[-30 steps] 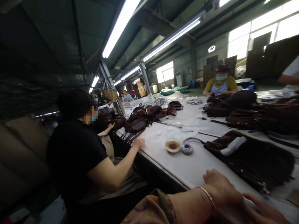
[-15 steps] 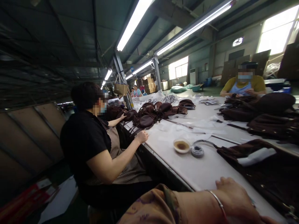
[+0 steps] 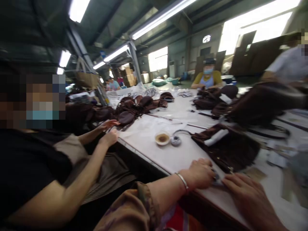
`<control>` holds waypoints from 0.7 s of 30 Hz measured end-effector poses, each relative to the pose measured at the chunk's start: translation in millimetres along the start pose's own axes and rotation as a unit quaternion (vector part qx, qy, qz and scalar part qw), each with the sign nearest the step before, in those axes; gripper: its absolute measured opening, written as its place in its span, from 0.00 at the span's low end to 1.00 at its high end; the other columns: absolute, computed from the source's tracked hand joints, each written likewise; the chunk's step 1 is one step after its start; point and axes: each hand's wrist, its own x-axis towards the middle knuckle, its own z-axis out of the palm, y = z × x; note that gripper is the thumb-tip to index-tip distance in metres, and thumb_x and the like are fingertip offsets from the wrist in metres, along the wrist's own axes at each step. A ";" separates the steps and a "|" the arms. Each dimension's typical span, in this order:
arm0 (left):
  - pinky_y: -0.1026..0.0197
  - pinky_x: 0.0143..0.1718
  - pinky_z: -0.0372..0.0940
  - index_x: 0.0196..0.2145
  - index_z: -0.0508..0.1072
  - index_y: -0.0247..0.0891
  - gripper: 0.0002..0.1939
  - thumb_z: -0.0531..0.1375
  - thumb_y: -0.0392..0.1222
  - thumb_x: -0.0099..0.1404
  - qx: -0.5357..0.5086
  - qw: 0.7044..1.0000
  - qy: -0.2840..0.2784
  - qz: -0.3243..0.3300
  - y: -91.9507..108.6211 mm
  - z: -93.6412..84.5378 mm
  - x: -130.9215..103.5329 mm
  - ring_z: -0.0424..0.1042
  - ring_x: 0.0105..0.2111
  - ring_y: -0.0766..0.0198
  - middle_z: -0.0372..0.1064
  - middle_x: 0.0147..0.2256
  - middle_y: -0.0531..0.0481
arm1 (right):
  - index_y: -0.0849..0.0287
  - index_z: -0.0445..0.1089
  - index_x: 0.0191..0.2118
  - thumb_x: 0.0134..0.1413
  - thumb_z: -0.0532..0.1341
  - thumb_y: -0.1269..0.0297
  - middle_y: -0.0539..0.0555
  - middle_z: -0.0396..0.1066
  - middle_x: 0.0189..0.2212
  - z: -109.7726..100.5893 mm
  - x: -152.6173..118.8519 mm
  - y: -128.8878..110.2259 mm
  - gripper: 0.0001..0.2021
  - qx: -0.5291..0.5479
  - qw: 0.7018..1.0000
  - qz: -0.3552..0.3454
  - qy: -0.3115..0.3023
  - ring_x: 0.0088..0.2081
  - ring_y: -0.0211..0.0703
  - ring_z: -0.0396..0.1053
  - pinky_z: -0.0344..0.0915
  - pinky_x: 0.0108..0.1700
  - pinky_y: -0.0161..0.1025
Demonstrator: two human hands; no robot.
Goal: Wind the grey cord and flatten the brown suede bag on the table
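My left hand [image 3: 201,173], with a silver bangle on its wrist, rests near the table's front edge, its fingers curled. My right hand [image 3: 250,197] is just to the right, fingers together and pointing at the left one. Something small and greyish shows blurred between the fingertips of both hands; its kind I cannot make out. Just beyond them lies a dark brown bag [image 3: 231,147] with a white wrapped piece [image 3: 216,137] on it. Left of the bag are a shallow bowl of brown liquid [image 3: 162,138] and a small grey coil [image 3: 175,140].
A co-worker in black [image 3: 29,170] sits close on my left, hands at the table edge. Brown bags [image 3: 126,118] are heaped farther along the white table [image 3: 144,146]. Another person [image 3: 208,77] sits across, and a blurred one [image 3: 288,64] stands at right beside a large bag [image 3: 262,102].
My view has swung to the right. My right hand has come into full view beside the left. The co-worker on the left has both hands together at the table edge.
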 end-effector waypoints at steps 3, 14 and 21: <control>0.58 0.46 0.64 0.34 0.76 0.42 0.08 0.60 0.32 0.57 -0.036 0.998 0.008 0.047 -12.2 -10.1 -5.0 0.67 0.45 0.56 0.67 0.48 0.47 | 0.51 0.76 0.36 0.57 0.56 0.75 0.53 0.76 0.38 -31.8 27.3 -18.9 0.14 0.016 0.997 0.009 -0.073 0.44 0.49 0.68 0.54 0.47 0.46; 0.63 0.34 0.58 0.26 0.72 0.37 0.07 0.57 0.28 0.57 -0.060 0.987 -0.028 0.148 -27.6 -24.2 -1.0 0.61 0.34 0.62 0.63 0.35 0.50 | 0.52 0.69 0.56 0.64 0.59 0.70 0.52 0.72 0.32 -40.6 51.0 -11.4 0.16 -0.011 0.986 -0.102 -0.130 0.36 0.44 0.61 0.49 0.42 0.43; 0.60 0.40 0.64 0.34 0.78 0.40 0.12 0.56 0.28 0.60 -0.003 0.970 0.015 0.244 -46.2 -18.2 1.2 0.66 0.41 0.59 0.67 0.44 0.47 | 0.52 0.76 0.42 0.64 0.61 0.67 0.52 0.69 0.33 -31.2 60.6 -12.1 0.07 0.016 0.981 -0.091 -0.173 0.37 0.42 0.59 0.48 0.39 0.42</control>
